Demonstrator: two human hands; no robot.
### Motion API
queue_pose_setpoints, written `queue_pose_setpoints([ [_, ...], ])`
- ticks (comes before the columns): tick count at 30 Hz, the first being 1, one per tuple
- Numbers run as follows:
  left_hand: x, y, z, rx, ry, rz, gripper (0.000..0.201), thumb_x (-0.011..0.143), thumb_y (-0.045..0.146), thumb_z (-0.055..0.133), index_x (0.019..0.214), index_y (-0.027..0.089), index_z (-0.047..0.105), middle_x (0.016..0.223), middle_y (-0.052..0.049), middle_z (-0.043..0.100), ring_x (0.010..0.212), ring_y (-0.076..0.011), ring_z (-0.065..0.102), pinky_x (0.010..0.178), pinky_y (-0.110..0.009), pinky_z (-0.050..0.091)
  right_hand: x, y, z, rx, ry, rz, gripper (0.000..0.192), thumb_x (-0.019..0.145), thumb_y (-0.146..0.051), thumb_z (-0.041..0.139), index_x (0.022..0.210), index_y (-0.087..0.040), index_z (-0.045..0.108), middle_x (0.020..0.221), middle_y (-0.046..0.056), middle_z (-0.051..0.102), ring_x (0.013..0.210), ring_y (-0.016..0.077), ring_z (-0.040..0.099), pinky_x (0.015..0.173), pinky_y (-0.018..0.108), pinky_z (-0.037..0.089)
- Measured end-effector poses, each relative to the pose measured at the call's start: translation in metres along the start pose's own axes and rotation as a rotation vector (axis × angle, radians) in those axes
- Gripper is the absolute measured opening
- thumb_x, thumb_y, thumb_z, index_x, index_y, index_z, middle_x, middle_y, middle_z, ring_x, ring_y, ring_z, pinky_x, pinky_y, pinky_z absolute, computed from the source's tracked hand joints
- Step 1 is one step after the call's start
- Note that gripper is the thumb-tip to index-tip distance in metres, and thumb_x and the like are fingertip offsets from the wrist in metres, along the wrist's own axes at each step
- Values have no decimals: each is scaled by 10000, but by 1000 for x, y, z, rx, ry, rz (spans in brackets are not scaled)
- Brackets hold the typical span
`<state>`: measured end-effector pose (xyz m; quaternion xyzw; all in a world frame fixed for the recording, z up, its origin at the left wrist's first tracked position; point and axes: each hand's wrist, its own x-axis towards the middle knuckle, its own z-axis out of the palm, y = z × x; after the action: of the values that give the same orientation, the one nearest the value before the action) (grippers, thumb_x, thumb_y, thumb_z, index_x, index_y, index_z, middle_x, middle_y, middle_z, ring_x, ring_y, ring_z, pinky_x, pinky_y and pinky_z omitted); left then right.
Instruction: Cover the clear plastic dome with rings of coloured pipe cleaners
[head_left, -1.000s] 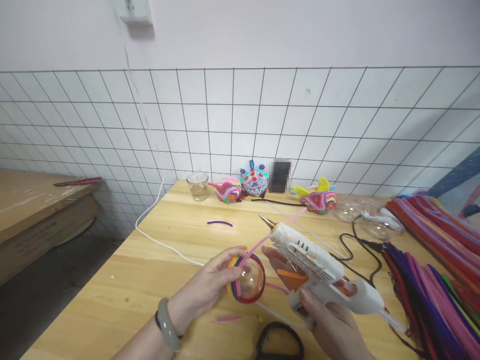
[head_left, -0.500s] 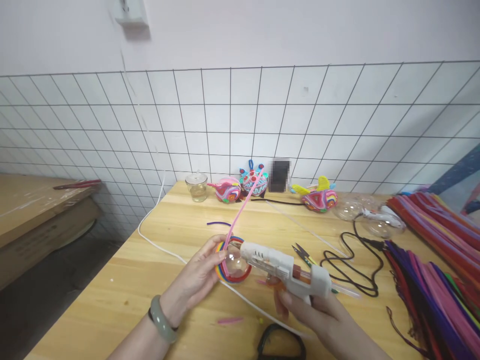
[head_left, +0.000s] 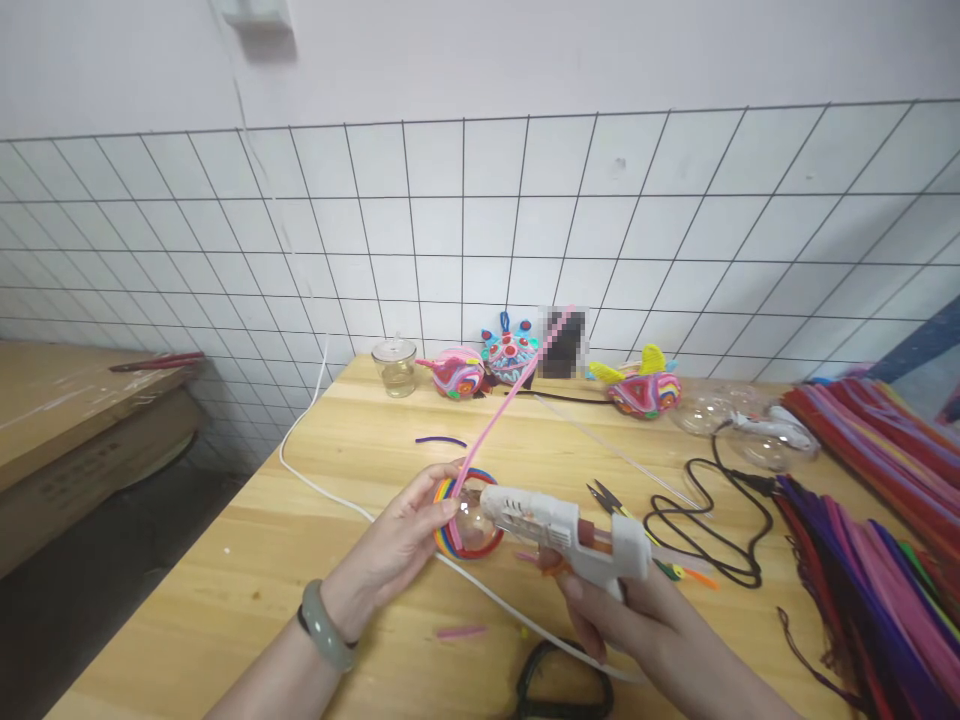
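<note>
My left hand (head_left: 405, 530) is closed around a clear ball (head_left: 480, 528) ringed with rainbow-coloured pipe cleaners (head_left: 444, 535). Under its thumb lies one end of a pink pipe cleaner (head_left: 504, 408), whose long free part slants up and to the right over the table. My right hand (head_left: 626, 615) grips a white glue gun (head_left: 536, 518) by its handle, fingers at the orange trigger. The gun points left, its nozzle at the ball's clear opening near my left thumb. Whether the tip touches the ball or the pink strip is hard to make out.
Decorated fish-like balls (head_left: 457, 373) and a lidded glass cup (head_left: 395, 368) line the table's back. Snips (head_left: 607, 500), a black cable (head_left: 701, 520), clear balls (head_left: 772, 440) and pipe cleaner bundles (head_left: 847, 580) lie right. Black-handled scissors (head_left: 564, 680) lie in front; a white cord (head_left: 495, 595) crosses the table.
The pink pipe cleaner's free end has swung to the right. The glue gun's rear has shifted slightly left, its nozzle staying at the ball. My left hand keeps its hold, and the view has shifted a little.
</note>
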<state>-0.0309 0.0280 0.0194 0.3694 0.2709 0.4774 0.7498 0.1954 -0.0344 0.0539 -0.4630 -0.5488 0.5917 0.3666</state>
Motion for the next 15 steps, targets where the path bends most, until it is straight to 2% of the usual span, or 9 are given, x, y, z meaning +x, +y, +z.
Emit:
queue_pose_setpoints([
  [3,0,-1,-1,7,-1,8,241,814,160,684,1044,228,662,1118,-47,695,948,-194,662,829,-316,512,-2,-2,3,23,37,2,415,778,-616,639,888,-217,641,660,-47,476,549,99,438,494,216,388],
  [8,0,-1,0,-9,-19,-2,240,823,149,670,1052,218,657,1103,-62,710,940,-201,673,846,-335,512,-3,1,2,-29,60,4,391,802,-587,627,907,-212,658,775,-10,575,547,97,438,513,231,403],
  [15,1,0,0,-16,16,-45,234,812,151,686,1035,213,652,1057,-50,725,908,-191,690,865,-345,518,-2,4,-4,-105,-20,6,297,895,-501,545,933,-214,611,789,-13,530,602,110,451,577,231,436],
])
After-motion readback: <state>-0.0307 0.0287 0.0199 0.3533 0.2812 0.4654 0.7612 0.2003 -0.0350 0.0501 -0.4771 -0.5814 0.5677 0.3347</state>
